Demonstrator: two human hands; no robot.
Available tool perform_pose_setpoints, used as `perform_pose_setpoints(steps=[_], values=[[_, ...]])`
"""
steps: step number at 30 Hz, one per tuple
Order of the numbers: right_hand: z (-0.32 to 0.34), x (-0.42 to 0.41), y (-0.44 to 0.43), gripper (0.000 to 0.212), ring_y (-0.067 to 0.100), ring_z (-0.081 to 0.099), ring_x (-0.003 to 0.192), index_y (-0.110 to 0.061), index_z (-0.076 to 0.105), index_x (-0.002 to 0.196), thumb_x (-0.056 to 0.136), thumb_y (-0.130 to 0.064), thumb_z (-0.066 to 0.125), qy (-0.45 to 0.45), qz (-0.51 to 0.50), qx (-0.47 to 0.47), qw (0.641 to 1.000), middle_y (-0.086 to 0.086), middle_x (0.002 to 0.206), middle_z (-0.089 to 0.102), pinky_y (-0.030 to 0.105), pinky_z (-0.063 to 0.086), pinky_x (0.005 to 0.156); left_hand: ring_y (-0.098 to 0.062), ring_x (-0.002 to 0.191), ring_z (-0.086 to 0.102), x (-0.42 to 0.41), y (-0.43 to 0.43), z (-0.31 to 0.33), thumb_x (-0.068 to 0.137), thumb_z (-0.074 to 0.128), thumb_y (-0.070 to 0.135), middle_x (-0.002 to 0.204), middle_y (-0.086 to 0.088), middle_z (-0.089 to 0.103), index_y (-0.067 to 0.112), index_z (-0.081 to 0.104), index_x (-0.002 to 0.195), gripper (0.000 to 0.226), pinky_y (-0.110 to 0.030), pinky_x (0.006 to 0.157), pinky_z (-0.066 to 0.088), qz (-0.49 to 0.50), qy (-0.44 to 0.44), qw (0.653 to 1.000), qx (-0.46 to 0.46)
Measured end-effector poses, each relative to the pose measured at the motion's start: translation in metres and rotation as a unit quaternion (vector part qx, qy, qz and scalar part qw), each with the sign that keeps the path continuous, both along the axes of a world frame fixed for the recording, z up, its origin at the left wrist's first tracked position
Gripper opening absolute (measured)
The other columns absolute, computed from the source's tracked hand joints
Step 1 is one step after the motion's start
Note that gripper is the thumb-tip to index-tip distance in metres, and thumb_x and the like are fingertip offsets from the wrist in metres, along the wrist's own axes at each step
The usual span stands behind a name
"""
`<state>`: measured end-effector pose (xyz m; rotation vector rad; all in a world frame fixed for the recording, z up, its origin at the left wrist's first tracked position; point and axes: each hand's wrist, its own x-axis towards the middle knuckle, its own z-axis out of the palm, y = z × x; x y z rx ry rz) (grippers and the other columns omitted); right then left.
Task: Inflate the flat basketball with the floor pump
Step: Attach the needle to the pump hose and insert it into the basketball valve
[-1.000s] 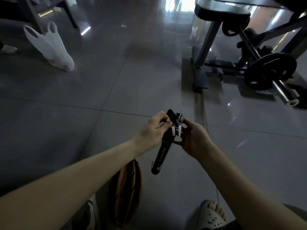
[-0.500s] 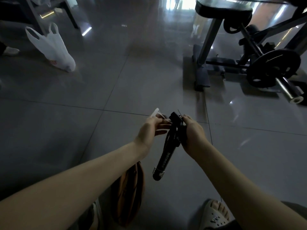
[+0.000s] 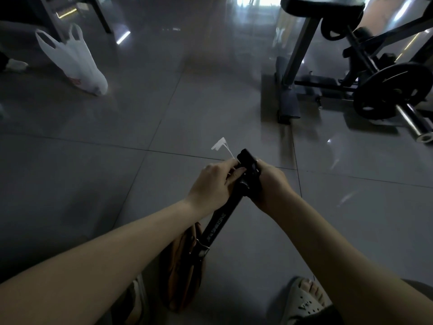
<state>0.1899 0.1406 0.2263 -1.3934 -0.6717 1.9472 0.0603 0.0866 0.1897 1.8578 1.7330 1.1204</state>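
Room: open floor (image 3: 117,184) ahead of you; bench (image 3: 304,55) far right.
Right hand (image 3: 271,184): closed around pump (image 3: 218,225) top.
Left hand (image 3: 210,184): fingers pinching a white strip (image 3: 220,144).
Ball (image 3: 182,266): flat, below the pump.

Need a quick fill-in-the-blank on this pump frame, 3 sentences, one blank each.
1. Both hands grip the black ____ end of the pump.
2. The left hand pinches a strip of white ____.
3. The flat basketball lies on the floor between the person's ____.

Missing words: top; tape; feet
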Motion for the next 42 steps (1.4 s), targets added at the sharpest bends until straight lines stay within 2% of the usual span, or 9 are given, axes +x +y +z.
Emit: perform_pose_setpoints(steps=[7, 10, 14, 17, 24, 29, 32, 36, 42], values=[[-0.008, -0.009, -0.003, 0.024, 0.030, 0.059, 0.081, -0.013, 0.057, 0.088, 0.105, -0.021, 0.041, -0.091, 0.050, 0.054, 0.993, 0.014, 0.090, 0.058, 0.047, 0.054, 0.079, -0.017, 0.070, 0.070, 0.006, -0.008, -0.014, 0.104, 0.054, 0.023, 0.082, -0.004, 0.069, 0.010, 0.059, 0.105, 0.014, -0.027, 0.057, 0.050, 0.106, -0.121, 0.984, -0.075], [-0.011, 0.002, 0.006, 0.022, 0.033, 0.064, 0.075, -0.009, 0.052, 0.094, 0.105, -0.025, 0.041, -0.096, -0.009, 0.030, 0.995, 0.017, 0.093, 0.055, 0.057, 0.055, 0.088, -0.026, 0.063, 0.074, -0.010, 0.001, -0.020, 0.109, 0.039, 0.040, 0.085, -0.013, 0.073, 0.011, 0.052, 0.114, 0.032, -0.041, 0.058, 0.061, 0.202, -0.342, 0.897, -0.194], [-0.023, 0.023, 0.011, 0.029, 0.030, 0.063, 0.073, -0.009, 0.050, 0.091, 0.108, -0.028, 0.035, -0.164, 0.048, 0.089, 0.981, 0.014, 0.091, 0.049, 0.050, 0.055, 0.084, -0.033, 0.073, 0.073, -0.031, 0.021, -0.039, 0.110, 0.043, 0.028, 0.092, -0.020, 0.074, 0.002, 0.052, 0.119, 0.029, -0.044, 0.068, 0.062, 0.198, -0.429, 0.826, -0.306], [-0.050, 0.024, 0.024, 0.026, 0.023, 0.052, 0.066, -0.010, 0.048, 0.096, 0.108, -0.024, 0.031, -0.252, 0.065, 0.127, 0.957, 0.008, 0.080, 0.046, 0.036, 0.048, 0.062, -0.028, 0.084, 0.074, -0.019, 0.043, -0.073, 0.108, 0.047, 0.028, 0.100, -0.018, 0.075, 0.000, 0.051, 0.125, 0.033, -0.041, 0.078, 0.059, 0.163, -0.409, 0.820, -0.365], [-0.152, 0.012, 0.054, 0.035, 0.025, 0.053, 0.079, -0.007, 0.050, 0.097, 0.108, -0.032, 0.028, -0.366, 0.083, 0.089, 0.923, 0.006, 0.082, 0.051, 0.039, 0.048, 0.080, -0.024, 0.098, 0.067, 0.010, 0.057, -0.164, 0.103, 0.055, 0.012, 0.114, -0.012, 0.069, 0.007, 0.054, 0.136, 0.033, -0.036, 0.088, 0.052, 0.106, -0.408, 0.804, -0.420], [-0.210, 0.013, 0.065, 0.043, 0.027, 0.053, 0.075, -0.003, 0.052, 0.131, 0.109, -0.030, 0.027, -0.375, 0.065, 0.000, 0.925, 0.010, 0.085, 0.053, 0.036, 0.045, 0.075, -0.020, 0.099, 0.066, -0.029, 0.000, -0.204, 0.095, 0.067, 0.033, 0.108, -0.003, 0.071, 0.020, 0.069, 0.110, 0.020, -0.026, 0.076, 0.044, 0.124, -0.063, 0.884, -0.446], [-0.231, 0.019, 0.071, 0.035, 0.026, 0.048, 0.076, -0.003, 0.053, 0.132, 0.108, -0.020, 0.033, -0.358, 0.052, -0.045, 0.931, 0.008, 0.086, 0.050, 0.039, 0.038, 0.072, -0.023, 0.086, 0.066, -0.053, -0.060, -0.218, 0.089, 0.064, 0.059, 0.084, 0.003, 0.066, 0.024, 0.064, 0.087, 0.035, -0.030, 0.067, 0.042, 0.161, 0.118, 0.868, -0.455], [-0.255, 0.033, 0.059, 0.020, 0.028, 0.052, 0.075, -0.010, 0.054, 0.106, 0.105, -0.019, 0.036, -0.340, 0.029, -0.086, 0.936, 0.008, 0.086, 0.050, 0.045, 0.049, 0.076, -0.017, 0.078, 0.064, -0.036, -0.091, -0.224, 0.086, 0.059, 0.069, 0.081, 0.007, 0.061, 0.024, 0.053, 0.081, 0.046, -0.032, 0.067, 0.048, 0.019, 0.304, 0.827, -0.472], [-0.301, 0.065, 0.039, 0.025, 0.036, 0.060, 0.088, -0.013, 0.051, 0.081, 0.100, -0.023, 0.039, -0.352, 0.032, -0.107, 0.929, 0.019, 0.095, 0.055, 0.046, 0.049, 0.076, -0.017, 0.068, 0.060, -0.031, -0.096, -0.228, 0.096, 0.055, 0.029, 0.077, 0.002, 0.062, 0.021, 0.056, 0.079, 0.019, -0.030, 0.058, 0.044, 0.076, 0.240, 0.807, -0.534]])
